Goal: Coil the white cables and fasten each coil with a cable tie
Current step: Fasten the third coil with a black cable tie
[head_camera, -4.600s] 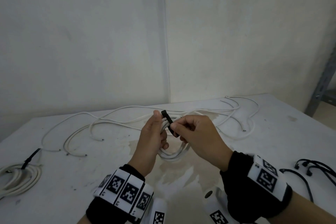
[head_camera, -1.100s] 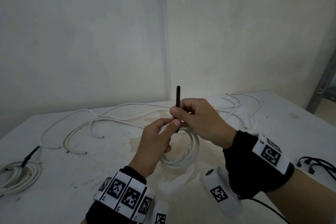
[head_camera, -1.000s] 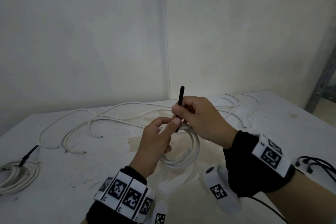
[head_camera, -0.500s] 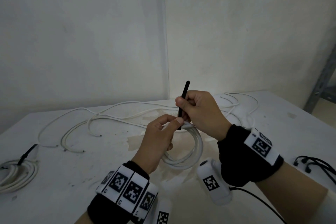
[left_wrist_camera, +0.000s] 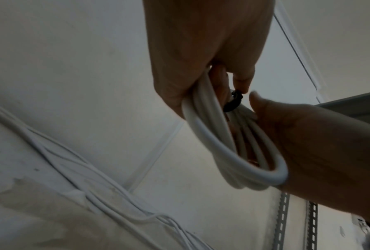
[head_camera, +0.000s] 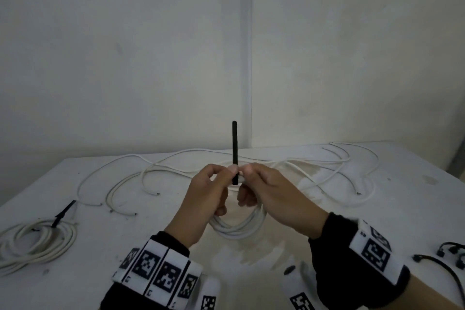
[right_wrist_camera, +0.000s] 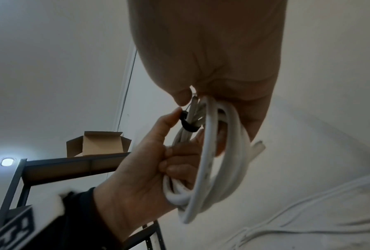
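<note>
A coil of white cable [head_camera: 239,229] hangs between both hands above the table. A black cable tie [head_camera: 234,151] wraps its top strands, and the tail stands straight up, free above the fingers. My left hand [head_camera: 211,191] grips the coil just left of the tie, its fingertip touching the tie's loop [right_wrist_camera: 188,123]. My right hand [head_camera: 269,191] grips the coil just right of the tie, fingers curled through the loop. In the left wrist view the coil [left_wrist_camera: 233,160] runs from my left hand [left_wrist_camera: 201,42] to my right hand [left_wrist_camera: 308,143], with the tie [left_wrist_camera: 233,103] between them.
A tied white coil [head_camera: 37,241] lies at the table's left edge. Loose white cables [head_camera: 176,166] sprawl across the back of the table [head_camera: 377,221]. Spare black ties [head_camera: 450,257] lie at the right. A metal rack [right_wrist_camera: 51,165] carries a cardboard box [right_wrist_camera: 98,143].
My right hand has slid down off the tie's tail and now grips the coil beside the tie. The tail has swung upright and stands free, and the view has dropped slightly.
</note>
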Demonstrator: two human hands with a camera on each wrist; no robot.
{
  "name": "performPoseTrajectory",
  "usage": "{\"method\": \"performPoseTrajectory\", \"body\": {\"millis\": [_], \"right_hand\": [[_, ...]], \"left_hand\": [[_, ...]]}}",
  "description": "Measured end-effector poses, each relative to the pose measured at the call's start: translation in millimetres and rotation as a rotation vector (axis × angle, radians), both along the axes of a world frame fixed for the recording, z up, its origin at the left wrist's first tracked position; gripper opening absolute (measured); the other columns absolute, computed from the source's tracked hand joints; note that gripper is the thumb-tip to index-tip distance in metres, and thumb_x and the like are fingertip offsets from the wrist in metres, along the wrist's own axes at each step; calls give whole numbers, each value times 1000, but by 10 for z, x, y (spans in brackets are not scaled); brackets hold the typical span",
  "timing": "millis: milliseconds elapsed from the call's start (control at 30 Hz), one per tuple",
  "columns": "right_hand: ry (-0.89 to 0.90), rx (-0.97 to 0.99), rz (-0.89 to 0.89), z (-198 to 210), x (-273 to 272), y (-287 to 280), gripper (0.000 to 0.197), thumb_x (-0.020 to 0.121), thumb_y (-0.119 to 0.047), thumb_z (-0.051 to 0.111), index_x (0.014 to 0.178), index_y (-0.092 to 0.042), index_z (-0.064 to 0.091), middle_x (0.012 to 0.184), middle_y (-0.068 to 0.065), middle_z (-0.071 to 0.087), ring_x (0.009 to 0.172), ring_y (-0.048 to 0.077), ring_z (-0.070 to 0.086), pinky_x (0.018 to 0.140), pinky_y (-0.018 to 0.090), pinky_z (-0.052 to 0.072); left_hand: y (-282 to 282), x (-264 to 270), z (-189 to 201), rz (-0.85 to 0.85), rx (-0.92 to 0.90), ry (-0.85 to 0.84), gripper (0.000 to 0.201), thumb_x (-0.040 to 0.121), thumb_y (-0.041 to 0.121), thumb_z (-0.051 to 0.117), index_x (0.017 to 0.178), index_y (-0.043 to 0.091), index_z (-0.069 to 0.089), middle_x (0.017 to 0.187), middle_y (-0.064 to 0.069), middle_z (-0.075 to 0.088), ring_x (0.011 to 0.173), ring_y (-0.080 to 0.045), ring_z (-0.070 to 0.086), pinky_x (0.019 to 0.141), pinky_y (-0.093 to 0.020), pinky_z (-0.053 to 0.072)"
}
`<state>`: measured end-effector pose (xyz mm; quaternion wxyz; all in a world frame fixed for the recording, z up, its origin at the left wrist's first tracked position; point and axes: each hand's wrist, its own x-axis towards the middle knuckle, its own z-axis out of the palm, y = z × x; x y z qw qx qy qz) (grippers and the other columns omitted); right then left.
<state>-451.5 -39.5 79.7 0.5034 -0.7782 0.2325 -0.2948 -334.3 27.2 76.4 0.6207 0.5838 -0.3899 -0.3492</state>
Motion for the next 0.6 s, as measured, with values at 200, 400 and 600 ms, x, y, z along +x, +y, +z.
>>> {"method": "performPoseTrajectory", "body": {"millis": [200,400,600], "right_hand": [[-101,135,-51,-89,212,105,30,99,-25,34,82,-10,54,63,-1,49,47,4,49,50,13,41],[-186,290,-78,-138,450,184,34,100,-25,33,76,-14,53,65,4,49,47,8,49,51,18,45],[-113,273,2,-213,841,392,22,99,-22,36,110,-30,54,93,-4,63,87,12,64,80,29,52]], "left_hand": [[244,277,-74,10,20,-48,30,97,26,38,98,3,58,65,-5,54,52,-11,54,59,-28,48],[543,583,-184,26,31,-148,23,94,18,47,88,9,68,77,-3,67,64,-5,63,59,-18,53],[791,953,-285,193,36,-226,23,94,14,50,81,15,69,82,-13,70,65,-10,63,59,-21,55]]}}
